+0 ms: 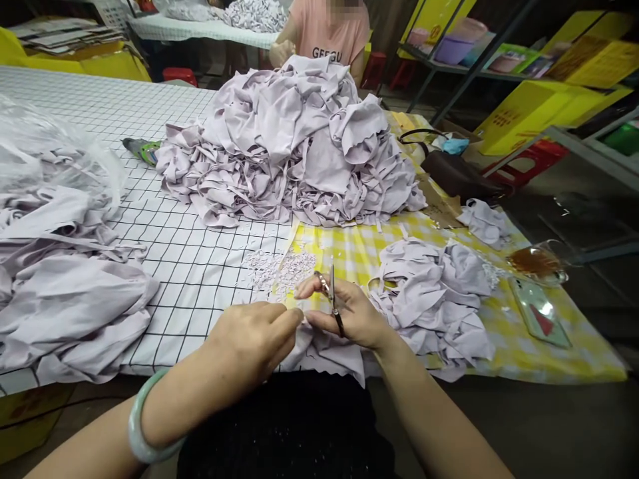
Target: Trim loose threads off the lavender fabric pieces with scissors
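My left hand (257, 332) is closed at the table's front edge, its fingertips pinching a pale lilac fabric piece (329, 356) that hangs below both hands. The pinched bit itself is mostly hidden by my fingers. Small metal scissors (333, 293) are in my right hand (357, 316), blades pointing up and away from me, with that thumb close to the left fingertips. Just beyond my hands lies a scatter of tiny fabric snippets (282, 266). Right of my right hand sits a smaller heap of lilac pieces (432, 293).
A large lilac fabric pile (294, 146) fills the table's middle, with a person (324, 33) behind it. More fabric (74, 293) and a clear plastic bag (54, 146) lie left. At right are a phone (539, 313), a glass cup of brown liquid (536, 263) and a dark bag (454, 169).
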Motion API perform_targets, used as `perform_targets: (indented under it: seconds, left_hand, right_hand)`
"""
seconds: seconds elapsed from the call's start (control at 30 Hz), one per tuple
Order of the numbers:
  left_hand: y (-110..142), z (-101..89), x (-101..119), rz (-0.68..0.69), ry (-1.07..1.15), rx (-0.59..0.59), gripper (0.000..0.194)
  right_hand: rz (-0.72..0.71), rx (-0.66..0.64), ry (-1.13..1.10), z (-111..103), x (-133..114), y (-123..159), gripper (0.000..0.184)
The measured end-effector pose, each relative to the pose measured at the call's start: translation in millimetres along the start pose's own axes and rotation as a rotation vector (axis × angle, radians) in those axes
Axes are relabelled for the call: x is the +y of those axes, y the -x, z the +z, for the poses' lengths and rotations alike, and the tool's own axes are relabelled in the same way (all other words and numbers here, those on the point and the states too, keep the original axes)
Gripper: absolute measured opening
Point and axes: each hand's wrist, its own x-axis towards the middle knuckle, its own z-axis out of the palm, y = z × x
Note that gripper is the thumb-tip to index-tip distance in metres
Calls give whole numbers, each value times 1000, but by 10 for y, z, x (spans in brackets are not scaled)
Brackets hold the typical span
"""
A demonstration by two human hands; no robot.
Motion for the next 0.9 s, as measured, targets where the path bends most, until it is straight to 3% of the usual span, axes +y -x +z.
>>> perform_targets:
  seconds: [0.07, 0.13, 0.2, 0.3, 0.37, 0.43, 0.7, 0.83, 0.9]
  left_hand:
    - [49, -8, -42, -36, -39, 26, 23]
    - [92, -31, -75, -148, 56, 19, 20]
    - [125, -53, -88, -343, 335, -62, 15]
    - [149, -51, -79, -632, 967, -214, 20]
    - [153, -26, -71, -728, 1314, -255, 27]
    - [156, -3, -70, -760, 1495, -257, 29]
    - [146, -140, -56, -706, 1475, -189, 29]
    - [108, -87, -2, -540, 1211, 71, 21]
    - [97, 6, 19, -561, 1232, 202, 22]
  right_hand:
    - [53, -71, -39, 48, 37, -11, 15]
    - [66, -5, -61, 91, 43, -15, 12]
    - [-25, 154, -47, 132, 23, -24, 11]
    - [-197, 301, -7, 188, -18, -55, 14]
    - [-239, 323, -29, 222, -31, -77, 15]
    - [-202, 329, -89, 251, -26, -89, 14]
    - [40, 246, -408, 414, 24, -15, 32]
    - [193, 173, -671, 723, 43, 40, 40]
    - [259, 163, -737, 850, 54, 63, 42]
